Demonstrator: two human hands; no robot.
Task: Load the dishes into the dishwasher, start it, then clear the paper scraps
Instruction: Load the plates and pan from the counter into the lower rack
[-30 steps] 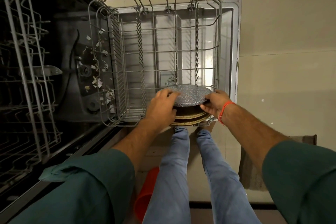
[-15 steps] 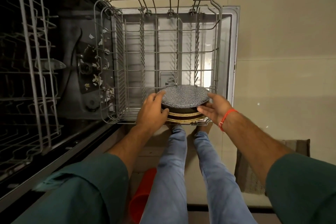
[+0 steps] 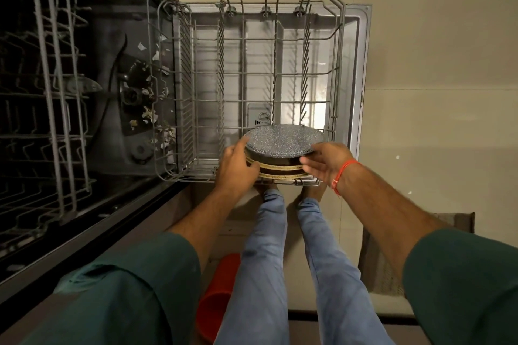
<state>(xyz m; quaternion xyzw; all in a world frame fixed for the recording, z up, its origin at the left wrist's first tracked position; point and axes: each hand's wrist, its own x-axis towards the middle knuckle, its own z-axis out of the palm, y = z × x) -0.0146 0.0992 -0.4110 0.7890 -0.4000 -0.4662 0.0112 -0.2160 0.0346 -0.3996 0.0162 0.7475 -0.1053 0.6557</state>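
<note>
Grey wire makes up most of the view. At the far left the upper rack (image 3: 53, 98) hangs over the dark dishwasher tub (image 3: 112, 36), and on the tub floor torn paper scraps (image 3: 148, 115) lie scattered around the drain fittings (pale bits, most of them near the rack's left wall). Next comes the lower rack (image 3: 196, 87), pulled out over the open door (image 3: 356, 78), its tines standing in rows with the door's detergent dispenser (image 3: 259, 115) showing through the wires.

At the rack's near right corner sits a stack of dishes (image 3: 283, 154), upside down: a speckled grey base on top, a dark side wall below it, then cream-coloured rims with dark bands. The stack rests on the rack wires at the front edge.

The left hand (image 3: 238, 168) presses against the stack's left side, fingers curled round the rims and the thumb up by the speckled top. The right hand (image 3: 325, 162) sits at the stack's right side with the fingers spread and relaxed, fingertips at or just off the wall; whether they touch it cannot be told. A red thread (image 3: 343, 173) circles that wrist.

Below, green sleeves (image 3: 134, 288) frame light blue trouser legs (image 3: 266, 260), with an orange bucket (image 3: 215, 294) on the floor to their left and a brown mat (image 3: 378, 260) at the right.
</note>
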